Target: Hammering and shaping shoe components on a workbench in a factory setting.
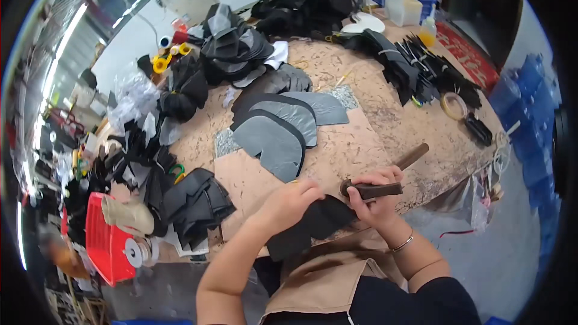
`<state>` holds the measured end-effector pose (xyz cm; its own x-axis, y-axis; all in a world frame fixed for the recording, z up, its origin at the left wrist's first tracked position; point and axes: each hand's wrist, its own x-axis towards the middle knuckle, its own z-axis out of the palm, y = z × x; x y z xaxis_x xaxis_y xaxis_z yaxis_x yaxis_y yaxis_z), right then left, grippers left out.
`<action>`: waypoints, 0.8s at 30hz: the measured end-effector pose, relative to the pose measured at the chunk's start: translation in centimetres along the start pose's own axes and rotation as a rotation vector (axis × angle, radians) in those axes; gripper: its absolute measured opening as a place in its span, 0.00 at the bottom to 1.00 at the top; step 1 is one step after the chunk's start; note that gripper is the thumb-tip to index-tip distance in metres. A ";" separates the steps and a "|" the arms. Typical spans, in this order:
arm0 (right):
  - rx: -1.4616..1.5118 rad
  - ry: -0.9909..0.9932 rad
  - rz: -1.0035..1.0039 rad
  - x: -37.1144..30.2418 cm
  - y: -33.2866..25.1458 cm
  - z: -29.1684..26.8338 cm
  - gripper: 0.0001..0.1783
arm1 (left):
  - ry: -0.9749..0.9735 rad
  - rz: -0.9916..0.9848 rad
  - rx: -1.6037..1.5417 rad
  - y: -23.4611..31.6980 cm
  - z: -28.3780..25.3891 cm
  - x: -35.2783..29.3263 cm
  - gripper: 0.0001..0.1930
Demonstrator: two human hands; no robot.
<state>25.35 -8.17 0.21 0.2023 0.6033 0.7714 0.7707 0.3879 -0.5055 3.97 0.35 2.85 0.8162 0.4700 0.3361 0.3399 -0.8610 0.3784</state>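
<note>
In the head view, the left hand is low in the middle, at the top edge of a black piece. Its fingers are bunched close together. I cannot tell if they pinch the black piece or just rest on it. The black piece lies at the near edge of the table, right in front of the person's tan apron.

The right hand is wrapped around a hammer, close to its head. The dark head sits in the hand, and the brown wooden handle pokes out up and to the right. The hammer is near the right end of the black piece. I cannot tell if they touch. A thin bracelet is on the right wrist.

Just past the hands, grey pieces with curved sides lie on top of each other like spread-out cards. To the left is a pile of black pieces, and beyond it a red basket with a white spool beside it. Far to the right, a roll of tape lies near some bundles of black strips.
</note>
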 end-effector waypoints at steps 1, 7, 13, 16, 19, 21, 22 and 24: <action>0.007 -0.013 -0.023 0.4 0.0 0.0 0.08 | -0.152 0.056 -0.069 -0.7 1.0 1.1 0.09; 0.029 0.016 0.013 2.3 -1.2 -0.5 0.10 | 0.111 -0.133 -0.035 1.0 2.9 0.4 0.09; -0.013 -0.247 0.020 2.4 -0.8 1.2 0.11 | 0.189 -0.070 -0.060 0.9 3.0 -1.5 0.06; -0.030 -0.272 -0.079 2.2 -0.9 1.5 0.11 | 0.181 -0.024 -0.025 0.5 3.3 -2.0 0.08; -0.037 -0.262 -0.128 2.7 -2.6 0.8 0.12 | 0.194 -0.057 0.056 1.2 3.6 -2.4 0.10; -0.045 -0.272 -0.126 2.4 -3.1 0.9 0.12 | 0.188 -0.037 0.104 1.0 3.5 -2.2 0.10; -0.075 -0.271 -0.130 1.8 -2.9 1.4 0.12 | 0.174 -0.011 0.152 1.0 3.4 -2.0 0.10; -0.070 -0.275 -0.081 1.7 -2.7 1.6 0.11 | 0.157 -0.017 0.142 0.6 3.8 -1.4 0.10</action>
<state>22.65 -7.06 2.30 -0.0256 0.7423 0.6696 0.8191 0.3995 -0.4116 4.80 -1.60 -0.64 0.7308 0.4993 0.4653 0.4245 -0.8664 0.2630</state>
